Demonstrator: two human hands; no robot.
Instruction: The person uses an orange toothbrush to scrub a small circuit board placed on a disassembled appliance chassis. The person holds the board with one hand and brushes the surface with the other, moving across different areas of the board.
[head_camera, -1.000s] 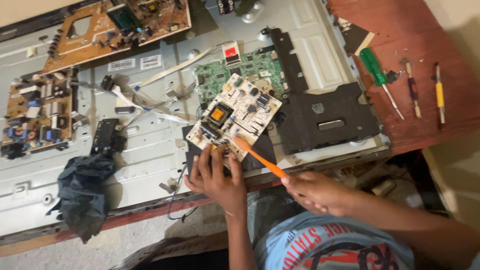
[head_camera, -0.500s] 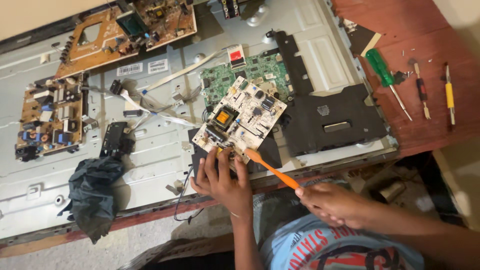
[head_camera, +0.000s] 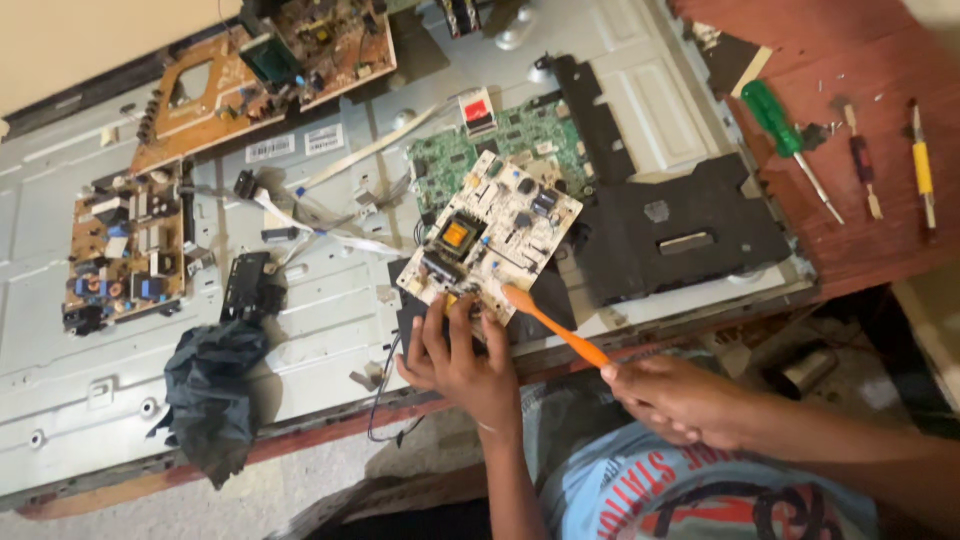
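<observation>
Big grey metal back panel (head_camera: 330, 330) of a flat screen lies across a red-brown wooden table (head_camera: 860, 210), fills most of view. All places below relative to the white circuit board (head_camera: 495, 235), which sits tilted near the panel's near edge, yellow-topped transformer on it. Black plastic cover (head_camera: 690, 235) just right of the board, flat on the panel. Tan circuit board (head_camera: 255, 85) well up-left of it, near the panel's far edge. Black crumpled cloth (head_camera: 215, 395) well down-left, at the panel's near edge. Brown power board (head_camera: 125, 255) far left. Green circuit board (head_camera: 500, 145) directly behind, partly covered by the white board. Green-handled screwdriver (head_camera: 790, 145) far right on the table, yellow-handled screwdriver (head_camera: 922, 170) further right still. Left hand (head_camera: 462, 360) just below the board, fingers spread, fingertips (head_camera: 455, 308) pressing on its near edge. Right hand (head_camera: 680, 400) down-right of the board, closed in a fist-like grip round the handle end of an orange brush (head_camera: 555, 325); brush runs diagonally up-left, its head touching the board's near-right edge. White ribbon cables (head_camera: 330, 225) left of the board, loose on the panel. Small black module (head_camera: 250, 285) left, beside the cables.
</observation>
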